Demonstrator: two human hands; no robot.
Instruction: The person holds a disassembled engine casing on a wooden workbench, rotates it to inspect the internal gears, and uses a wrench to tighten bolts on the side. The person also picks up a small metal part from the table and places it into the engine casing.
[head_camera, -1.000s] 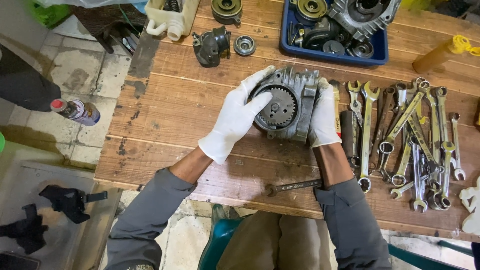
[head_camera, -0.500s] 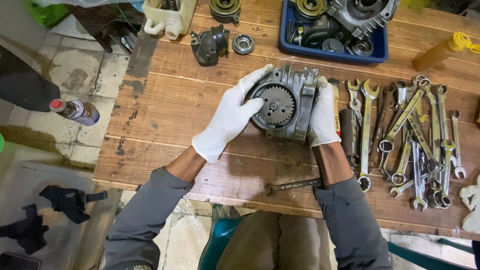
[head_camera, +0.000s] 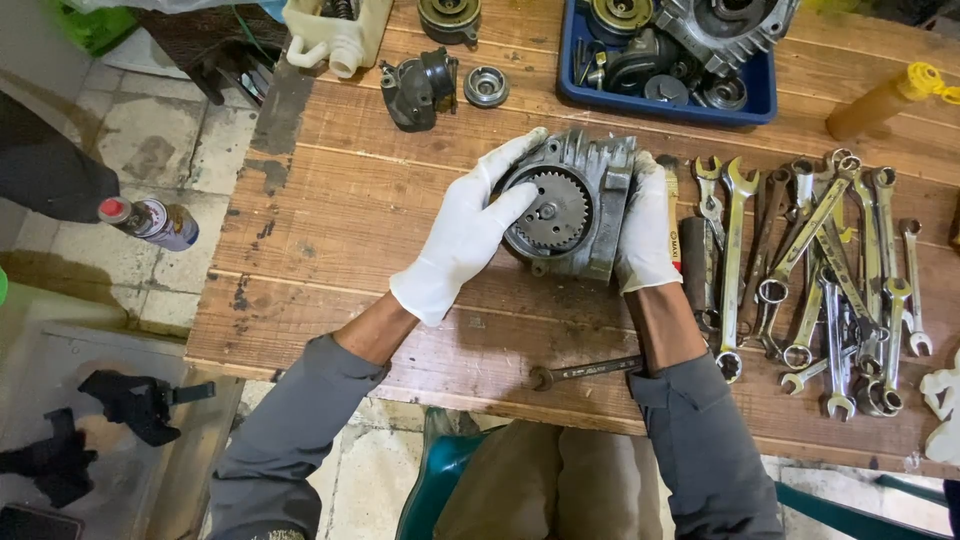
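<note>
Seen from above, a person wearing 2 white gloves and grey sleeves holds a grey metal engine housing (head_camera: 575, 205) on a worn wooden workbench (head_camera: 330, 200). The left hand (head_camera: 465, 235) lies open and flat against the housing's left side, its fingers spread across a toothed gear (head_camera: 548, 210) set in the round face. The right hand (head_camera: 645, 230) is curled around the housing's right edge, gripping it. The housing rests on the bench between both hands, tilted slightly, its gear face turned up.

Judging from this, the part is already stripped out and lies exposed for inspection or further dismantling; the gear is still seated in place, and neither hand holds a tool.

A single spanner (head_camera: 585, 372) lies near the bench edge, just below the wrists. To the right, a row of combination spanners (head_camera: 820, 270) is laid out. Behind, a blue tray (head_camera: 665, 100) holds more engine parts.
</note>
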